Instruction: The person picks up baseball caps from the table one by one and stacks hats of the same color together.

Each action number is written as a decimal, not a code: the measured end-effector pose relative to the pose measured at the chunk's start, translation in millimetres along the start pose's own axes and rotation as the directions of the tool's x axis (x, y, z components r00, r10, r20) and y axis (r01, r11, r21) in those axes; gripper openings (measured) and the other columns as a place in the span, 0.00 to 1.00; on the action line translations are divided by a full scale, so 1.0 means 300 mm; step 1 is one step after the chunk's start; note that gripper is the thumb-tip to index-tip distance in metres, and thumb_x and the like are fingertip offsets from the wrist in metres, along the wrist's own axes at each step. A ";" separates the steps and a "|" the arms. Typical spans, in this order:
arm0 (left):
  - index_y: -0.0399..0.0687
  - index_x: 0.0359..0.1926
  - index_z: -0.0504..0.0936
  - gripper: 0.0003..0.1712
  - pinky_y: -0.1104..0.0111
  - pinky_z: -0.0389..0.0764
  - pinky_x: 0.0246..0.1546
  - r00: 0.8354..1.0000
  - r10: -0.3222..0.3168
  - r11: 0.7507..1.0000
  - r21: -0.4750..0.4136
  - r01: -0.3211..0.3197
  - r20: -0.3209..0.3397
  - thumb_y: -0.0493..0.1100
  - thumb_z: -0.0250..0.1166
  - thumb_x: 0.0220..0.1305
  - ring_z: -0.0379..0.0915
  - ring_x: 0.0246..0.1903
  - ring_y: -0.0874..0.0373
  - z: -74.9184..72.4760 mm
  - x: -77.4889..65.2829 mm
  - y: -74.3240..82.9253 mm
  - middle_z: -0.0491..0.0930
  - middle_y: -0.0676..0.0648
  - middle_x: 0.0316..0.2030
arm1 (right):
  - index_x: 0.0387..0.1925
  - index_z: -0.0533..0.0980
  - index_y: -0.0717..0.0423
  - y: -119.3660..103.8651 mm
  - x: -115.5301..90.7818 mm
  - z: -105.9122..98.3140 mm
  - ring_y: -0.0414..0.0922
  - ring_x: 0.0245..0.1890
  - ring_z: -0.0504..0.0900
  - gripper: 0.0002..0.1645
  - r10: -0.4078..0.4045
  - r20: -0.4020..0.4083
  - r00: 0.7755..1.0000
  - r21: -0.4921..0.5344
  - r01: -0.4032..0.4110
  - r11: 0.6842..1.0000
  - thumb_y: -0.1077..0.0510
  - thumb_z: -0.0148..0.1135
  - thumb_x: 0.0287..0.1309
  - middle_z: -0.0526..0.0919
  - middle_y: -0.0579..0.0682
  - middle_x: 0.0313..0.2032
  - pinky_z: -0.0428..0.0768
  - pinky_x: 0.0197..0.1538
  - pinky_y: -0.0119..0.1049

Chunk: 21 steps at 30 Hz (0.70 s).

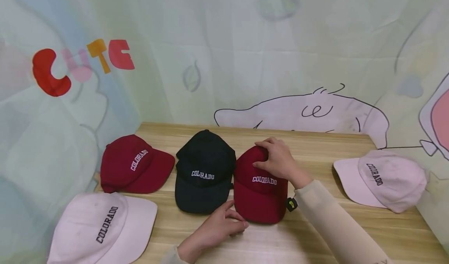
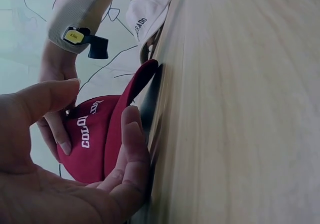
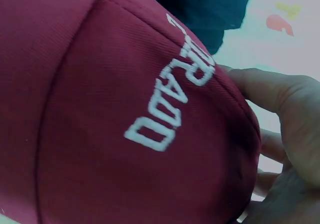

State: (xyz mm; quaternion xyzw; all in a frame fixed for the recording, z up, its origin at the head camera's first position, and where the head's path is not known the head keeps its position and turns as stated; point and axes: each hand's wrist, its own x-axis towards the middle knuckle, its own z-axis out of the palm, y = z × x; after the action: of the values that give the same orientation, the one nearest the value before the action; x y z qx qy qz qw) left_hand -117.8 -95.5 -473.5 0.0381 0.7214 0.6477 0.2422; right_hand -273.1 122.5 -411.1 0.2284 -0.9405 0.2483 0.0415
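Note:
A dark red baseball cap [image 1: 260, 206] with white COLORADO lettering stands on the wooden table, brim toward me. My right hand [image 1: 280, 161] grips its crown from above, and in the right wrist view the fingers [image 3: 262, 86] curl over the crown's edge. At the brim's left front edge is my left hand [image 1: 218, 228]; its fingers [image 2: 134, 144] lie along the brim while the thumb stays apart from the cap. Whether those fingers press on the brim cannot be told. Just left of this cap sits a black cap [image 1: 205, 192].
Another dark red cap [image 1: 121, 166] lies at the left, behind a pale pink cap [image 1: 80, 229]. A second pale pink cap [image 1: 396, 178] rests at the far right. Printed cloth walls [image 1: 238, 61] enclose the wooden table [image 1: 315, 233] at the back and sides.

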 end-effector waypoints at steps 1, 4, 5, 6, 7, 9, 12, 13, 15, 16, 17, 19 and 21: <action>0.24 0.78 0.47 0.54 0.68 0.79 0.36 1.000 0.003 1.000 -0.003 -0.003 -0.003 0.40 0.71 0.65 0.81 0.34 0.61 -0.002 -0.002 0.000 0.85 0.46 0.41 | 0.66 0.78 0.57 -0.002 0.004 0.007 0.60 0.58 0.76 0.39 -0.002 -0.002 1.000 0.010 0.002 1.000 0.51 0.80 0.53 0.79 0.61 0.59 0.75 0.59 0.57; 0.24 0.78 0.45 0.55 0.68 0.80 0.36 1.000 0.009 1.000 -0.006 -0.009 -0.007 0.40 0.71 0.65 0.81 0.34 0.60 -0.009 -0.009 -0.002 0.85 0.46 0.42 | 0.66 0.77 0.57 -0.002 0.019 0.029 0.60 0.59 0.74 0.40 -0.004 -0.001 1.000 0.048 0.004 0.999 0.52 0.80 0.53 0.78 0.61 0.60 0.76 0.60 0.56; 0.24 0.78 0.45 0.55 0.68 0.80 0.36 1.000 0.011 1.000 -0.003 -0.011 -0.009 0.40 0.71 0.65 0.81 0.34 0.60 -0.011 -0.010 -0.004 0.85 0.46 0.42 | 0.66 0.77 0.57 -0.003 0.023 0.036 0.60 0.59 0.74 0.40 -0.008 -0.002 1.000 0.057 0.008 0.998 0.52 0.80 0.52 0.77 0.61 0.60 0.76 0.60 0.56; 0.24 0.78 0.45 0.55 0.68 0.80 0.35 1.000 0.012 1.000 -0.001 -0.012 -0.012 0.41 0.71 0.65 0.81 0.34 0.61 -0.014 -0.011 -0.005 0.84 0.46 0.42 | 0.66 0.77 0.57 -0.003 0.028 0.043 0.60 0.60 0.74 0.40 -0.014 -0.004 1.000 0.064 0.014 0.998 0.53 0.80 0.53 0.77 0.61 0.60 0.76 0.60 0.56; 0.23 0.78 0.45 0.55 0.68 0.80 0.35 1.000 0.010 1.000 0.000 -0.010 -0.015 0.41 0.71 0.65 0.81 0.34 0.60 -0.016 -0.012 -0.005 0.84 0.45 0.42 | 0.66 0.77 0.58 -0.004 0.032 0.049 0.60 0.60 0.73 0.40 -0.019 -0.004 1.000 0.072 0.020 0.997 0.53 0.80 0.53 0.77 0.61 0.61 0.77 0.60 0.56; 0.23 0.78 0.45 0.55 0.68 0.80 0.36 1.000 0.012 1.000 0.002 -0.012 -0.021 0.41 0.71 0.66 0.82 0.34 0.60 -0.022 -0.012 -0.007 0.84 0.45 0.42 | 0.66 0.77 0.57 -0.007 0.040 0.058 0.61 0.61 0.73 0.40 -0.032 -0.002 1.000 0.085 0.032 0.996 0.53 0.80 0.53 0.76 0.61 0.62 0.77 0.60 0.55; 0.24 0.78 0.46 0.54 0.68 0.81 0.36 1.000 0.009 1.000 0.004 -0.009 -0.028 0.42 0.71 0.66 0.83 0.36 0.59 -0.029 -0.013 -0.008 0.84 0.44 0.41 | 0.67 0.77 0.57 -0.016 0.048 0.066 0.60 0.62 0.71 0.40 -0.040 0.006 0.999 0.102 0.039 0.994 0.53 0.80 0.54 0.75 0.61 0.63 0.78 0.61 0.55; 0.24 0.78 0.47 0.54 0.68 0.81 0.37 1.000 0.008 1.000 0.006 -0.008 -0.030 0.42 0.71 0.66 0.84 0.36 0.58 -0.033 -0.013 -0.007 0.84 0.45 0.41 | 0.67 0.77 0.56 -0.021 0.052 0.068 0.60 0.63 0.71 0.40 -0.038 0.009 0.999 0.108 0.036 0.993 0.53 0.80 0.54 0.75 0.60 0.63 0.78 0.61 0.54; 0.25 0.78 0.47 0.54 0.68 0.81 0.37 0.999 0.003 1.000 0.008 -0.002 -0.033 0.43 0.71 0.66 0.84 0.36 0.58 -0.039 -0.016 -0.007 0.84 0.45 0.41 | 0.68 0.76 0.55 -0.030 0.056 0.072 0.59 0.63 0.71 0.40 -0.038 0.008 0.999 0.112 0.037 0.993 0.54 0.80 0.54 0.75 0.60 0.64 0.79 0.61 0.54; 0.25 0.78 0.47 0.54 0.68 0.81 0.37 0.999 -0.001 1.000 0.010 0.002 -0.035 0.43 0.71 0.66 0.84 0.37 0.58 -0.042 -0.016 -0.007 0.84 0.45 0.41 | 0.68 0.76 0.55 -0.033 0.058 0.074 0.59 0.64 0.71 0.40 -0.036 0.006 0.999 0.115 0.035 0.993 0.54 0.80 0.54 0.75 0.60 0.64 0.79 0.61 0.55; 0.25 0.78 0.47 0.54 0.68 0.82 0.38 0.999 -0.004 1.000 0.010 0.004 -0.038 0.43 0.71 0.66 0.84 0.37 0.57 -0.045 -0.017 -0.007 0.84 0.45 0.41 | 0.68 0.76 0.55 -0.035 0.061 0.076 0.59 0.64 0.71 0.40 -0.036 0.005 0.999 0.117 0.036 0.992 0.54 0.80 0.54 0.74 0.60 0.64 0.79 0.61 0.55; 0.24 0.78 0.46 0.55 0.67 0.83 0.38 0.999 -0.010 1.000 0.014 0.010 -0.046 0.43 0.71 0.66 0.85 0.37 0.57 -0.050 -0.019 -0.007 0.84 0.44 0.42 | 0.68 0.76 0.55 -0.039 0.067 0.080 0.59 0.64 0.70 0.39 -0.037 0.004 0.999 0.122 0.036 0.992 0.54 0.80 0.54 0.74 0.60 0.64 0.79 0.61 0.55; 0.23 0.78 0.45 0.56 0.66 0.84 0.38 0.998 -0.014 1.000 0.018 0.015 -0.054 0.43 0.71 0.67 0.85 0.37 0.57 -0.055 -0.021 -0.007 0.84 0.44 0.42 | 0.68 0.76 0.55 -0.040 0.075 0.087 0.59 0.65 0.70 0.39 -0.044 0.005 0.999 0.124 0.043 0.991 0.54 0.79 0.55 0.74 0.60 0.65 0.79 0.62 0.55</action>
State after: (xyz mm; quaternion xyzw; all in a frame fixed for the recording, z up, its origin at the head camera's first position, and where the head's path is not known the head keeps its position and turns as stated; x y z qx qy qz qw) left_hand -118.2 -113.2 -472.9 0.0178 0.7337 0.6402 0.2271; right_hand -286.7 91.3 -424.2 0.2520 -0.9182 0.3042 0.0293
